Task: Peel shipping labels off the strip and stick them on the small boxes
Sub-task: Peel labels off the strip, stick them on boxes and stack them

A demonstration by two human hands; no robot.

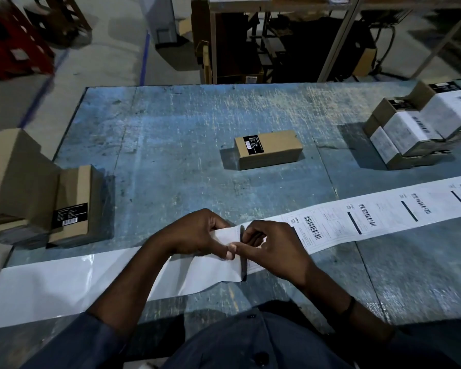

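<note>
Shirt point(237, 342), then hands point(194, 235) point(274, 246) pinching the label strip point(383, 214) — cut off at right.

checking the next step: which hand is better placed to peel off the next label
Right, probably: the right hand pinches at the edge of the printed label strip, while the left hand grips the blank liner, anchoring it.

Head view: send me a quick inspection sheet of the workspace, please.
Surface: worn blue table.
Job's things: label strip across the front; unlabelled box mid-table; labelled boxes stacked right; brown boxes left.
Clutter: spent backing trailing left.
Hands: left hand and right hand both pinch the strip.
Cables: nothing seen on the table.
Surroundings: red plastic object, metal rack behind.
</note>
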